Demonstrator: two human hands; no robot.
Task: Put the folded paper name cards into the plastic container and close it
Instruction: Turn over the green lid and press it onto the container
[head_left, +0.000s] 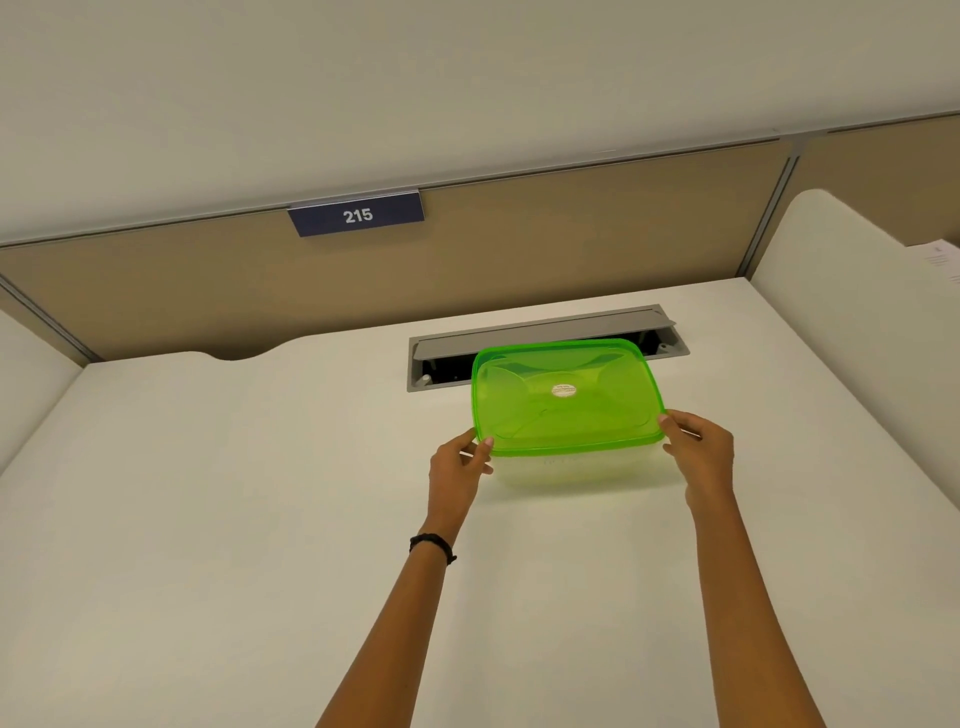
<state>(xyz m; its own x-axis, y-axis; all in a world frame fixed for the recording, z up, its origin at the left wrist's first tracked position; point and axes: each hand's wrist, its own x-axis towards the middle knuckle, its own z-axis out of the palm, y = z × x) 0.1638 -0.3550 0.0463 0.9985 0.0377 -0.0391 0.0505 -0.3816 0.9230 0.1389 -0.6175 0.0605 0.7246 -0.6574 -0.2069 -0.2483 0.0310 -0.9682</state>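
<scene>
A clear plastic container (571, 470) with a translucent green lid (566, 397) stands on the white desk (234, 519), right of centre. The lid lies on top of the container. My left hand (460, 465) grips the lid's near left corner, thumb on top. My right hand (698, 457) grips the near right corner the same way. No paper name cards show; the container's inside is too cloudy to read.
Behind the container an open grey cable hatch (540, 345) is set into the desk. A beige partition (208, 291) with a blue "215" sign (357, 214) runs along the back. White side panels stand at left and right; a sheet of paper (940, 260) lies far right.
</scene>
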